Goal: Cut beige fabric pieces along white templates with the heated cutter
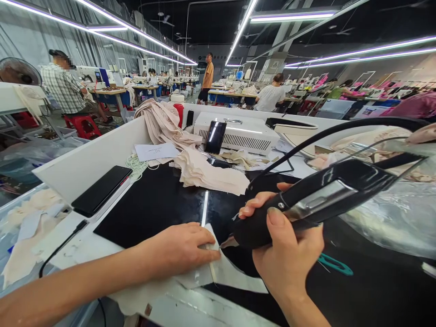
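Observation:
My right hand (289,254) is wrapped round a thick black corded hand tool (327,190) with a shiny metal panel on its side. The tool slants down to the left, and its narrow tip is close to a pale fabric piece (235,270). On that fabric lies my left hand (185,247), thumb and fingers holding it against the black work surface (146,204). Part of the fabric is hidden under the left hand. A teal thread snipper or clip (335,264) lies just right of my right hand.
Behind the hands are stacked pale fabric pieces (207,170), a white vented box (235,131) and an upright phone (215,137). A black phone (102,190) lies at left. Clear plastic bags (395,218) sit at right. The tool's cable (327,134) arches overhead. Several people work beyond.

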{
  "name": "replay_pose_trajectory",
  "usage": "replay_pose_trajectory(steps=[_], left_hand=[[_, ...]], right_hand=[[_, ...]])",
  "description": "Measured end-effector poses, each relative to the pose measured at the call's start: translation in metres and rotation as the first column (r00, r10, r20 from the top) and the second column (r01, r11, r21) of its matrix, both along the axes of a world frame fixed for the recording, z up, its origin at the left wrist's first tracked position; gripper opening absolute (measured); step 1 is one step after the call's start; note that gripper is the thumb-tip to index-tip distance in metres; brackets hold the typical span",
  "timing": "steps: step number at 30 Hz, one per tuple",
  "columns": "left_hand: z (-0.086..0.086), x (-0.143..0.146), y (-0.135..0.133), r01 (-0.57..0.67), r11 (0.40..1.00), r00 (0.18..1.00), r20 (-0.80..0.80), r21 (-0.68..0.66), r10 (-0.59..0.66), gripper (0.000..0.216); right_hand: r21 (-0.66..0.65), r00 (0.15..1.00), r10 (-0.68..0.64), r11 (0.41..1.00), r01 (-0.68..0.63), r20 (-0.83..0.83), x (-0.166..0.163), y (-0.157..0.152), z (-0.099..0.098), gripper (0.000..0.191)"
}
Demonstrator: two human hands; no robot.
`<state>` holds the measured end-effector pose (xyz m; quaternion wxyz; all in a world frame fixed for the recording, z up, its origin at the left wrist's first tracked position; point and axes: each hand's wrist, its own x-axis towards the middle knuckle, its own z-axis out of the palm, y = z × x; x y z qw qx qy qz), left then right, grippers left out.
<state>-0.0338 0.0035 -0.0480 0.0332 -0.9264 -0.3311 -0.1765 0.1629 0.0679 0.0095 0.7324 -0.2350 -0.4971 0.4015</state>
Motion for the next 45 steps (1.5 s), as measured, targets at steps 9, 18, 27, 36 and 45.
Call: replay_pose_trajectory(steps=[9,18,27,36,45], left_hand=[[0.003,-0.001,-0.004,-0.005,1.000,1.000,-0.022,-0.006,0.005,0.030],[-0.002,-0.005,-0.002,-0.018,1.000,0.999,-0.040,-0.022,0.017,0.031],[0.010,0.016,-0.013,-0.020,0.998,0.992,0.123,-0.060,0.028,0.028],[-0.006,0.040,-0.019,-0.094,0.986,0.991,0.077,-0.139,0.106,0.016],[-0.003,0.029,-0.032,-0.073,0.992,0.976,0.195,-0.106,0.092,0.021]], right_hand=[[-0.016,1.000,0.004,1.000,-0.004,-0.018,0.008,-0.004,0.005,0.047],[-0.030,1.000,0.001,1.000,0.000,0.018,0.011,-0.010,0.006,0.046],[-0.033,0.999,-0.041,0.999,0.040,-0.017,0.037,-0.021,0.014,0.044],[-0.035,0.999,-0.039,0.999,0.039,0.018,0.049,-0.032,0.007,0.050],[-0.036,1.000,-0.007,0.999,0.006,-0.013,0.043,-0.033,0.002,0.050]])
